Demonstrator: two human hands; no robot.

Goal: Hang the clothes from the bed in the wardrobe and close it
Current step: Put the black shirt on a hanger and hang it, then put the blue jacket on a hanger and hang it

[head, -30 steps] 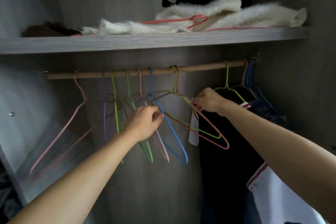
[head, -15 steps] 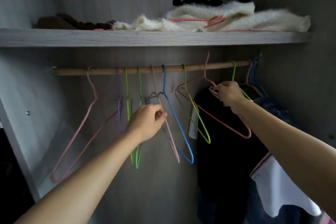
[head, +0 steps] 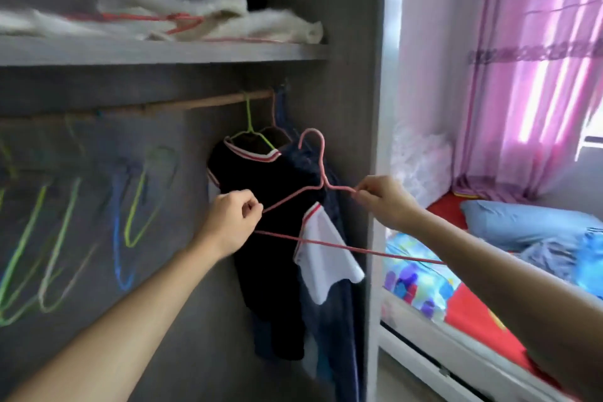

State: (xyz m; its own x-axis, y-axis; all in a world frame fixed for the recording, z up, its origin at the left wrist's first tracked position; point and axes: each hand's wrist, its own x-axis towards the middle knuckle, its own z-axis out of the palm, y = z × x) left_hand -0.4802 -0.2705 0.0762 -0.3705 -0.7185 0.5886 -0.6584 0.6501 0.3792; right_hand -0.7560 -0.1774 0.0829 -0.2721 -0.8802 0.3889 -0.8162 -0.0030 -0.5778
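Wardrobe (head: pixel 352 26): takes up the left two-thirds of the frame, grey wood-grain panels, interior exposed. Pink wire hanger (head: pixel 322 170) is held at frame centre, clear of the wooden rail (head: pixel 208 103), hook up, just in front of the wardrobe's right edge. It is pinched at both shoulders, left hand (head: pixel 230 225) on the left one, right hand (head: pixel 386 202) on the right one. Hands are apart, fingers curled on the thin wire.

Behind it a dark shirt (head: pixel 267 192) with white sleeve and striped trim is hung on a green hanger (head: pixel 249 121) at the rail's right end. Bare wire hangers (head: pixel 137 202), green and blue, blurred, are seen at left; free rail is left between them and the shirt. Fluffy white fabric (head: pixel 202 6) is piled on the shelf (head: pixel 163 54) above.

At right: bed (head: pixel 417 284) with bright patterned sheet, blue pillow (head: pixel 522 222), crumpled blue-grey fabric (head: pixel 548 251). Purple curtain (head: pixel 538 75) at upper right.
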